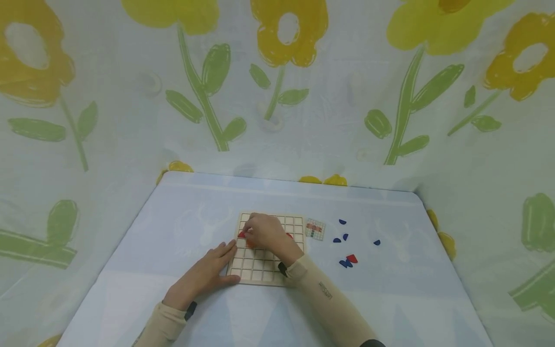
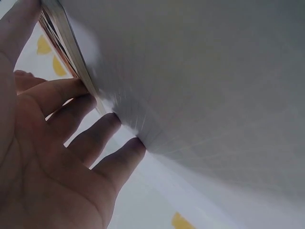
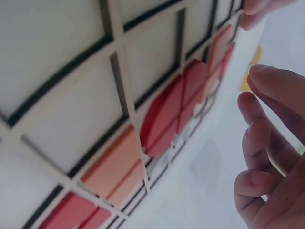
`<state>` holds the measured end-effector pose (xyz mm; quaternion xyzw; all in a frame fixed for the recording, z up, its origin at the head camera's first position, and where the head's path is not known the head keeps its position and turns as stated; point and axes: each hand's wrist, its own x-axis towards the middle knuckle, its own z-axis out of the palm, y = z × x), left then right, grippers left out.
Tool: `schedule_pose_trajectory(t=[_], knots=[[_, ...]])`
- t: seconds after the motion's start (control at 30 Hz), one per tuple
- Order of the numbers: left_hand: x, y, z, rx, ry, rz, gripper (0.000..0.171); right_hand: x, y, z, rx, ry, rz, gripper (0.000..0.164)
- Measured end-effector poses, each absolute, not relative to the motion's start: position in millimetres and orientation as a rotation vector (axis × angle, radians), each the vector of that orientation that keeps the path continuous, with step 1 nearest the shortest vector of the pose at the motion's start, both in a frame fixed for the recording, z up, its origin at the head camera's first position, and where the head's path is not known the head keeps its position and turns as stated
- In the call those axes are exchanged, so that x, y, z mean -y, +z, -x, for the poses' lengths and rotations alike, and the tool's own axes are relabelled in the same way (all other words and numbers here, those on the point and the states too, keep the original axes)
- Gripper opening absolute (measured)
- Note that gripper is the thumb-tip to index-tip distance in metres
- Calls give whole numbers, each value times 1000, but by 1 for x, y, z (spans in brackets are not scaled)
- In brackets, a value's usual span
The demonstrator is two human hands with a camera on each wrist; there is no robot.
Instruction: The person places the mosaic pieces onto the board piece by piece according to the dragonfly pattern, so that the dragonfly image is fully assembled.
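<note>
A wooden grid board [image 1: 262, 275] lies on the table. My left hand [image 1: 208, 270] is at its left edge; in the left wrist view the extended fingertips [image 2: 131, 148] meet the board's side [image 2: 71, 43]. Over the upper left of the board is my right hand [image 1: 265, 230], its fingertips near a red piece [image 1: 242, 235]. Seen from the right wrist, its loosely bent fingers [image 3: 257, 138] have nothing between them. Red rounded pieces [image 3: 164, 117] sit in the grid cells, with orange square pieces [image 3: 114, 164] on either side. The right hand hides part of this row from the head camera.
A small printed pattern card [image 1: 315, 229] lies right of the board. Farther right are several blue half-round pieces [image 1: 336, 240], a lone blue piece [image 1: 376, 242] and a red piece [image 1: 352, 259]. Flower-printed cloth walls [image 1: 329, 120] surround the table.
</note>
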<state>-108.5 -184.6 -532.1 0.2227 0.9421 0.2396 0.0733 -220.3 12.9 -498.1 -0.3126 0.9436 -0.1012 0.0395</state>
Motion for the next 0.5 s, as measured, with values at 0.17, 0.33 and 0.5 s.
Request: schedule_pose_trajectory(t=[0.17,0.33,0.5], knots=[[184,-531,108,-2827,717,-656,87,-28,-490,210,-2908,-426,981,15],[184,-532,109,-2836,697,-663,87,-48,-489,200,-2937,-497,976,17],[182,-532,109,-2821,701,-622,88,-70,-487,191,-2970,-576,892,20]])
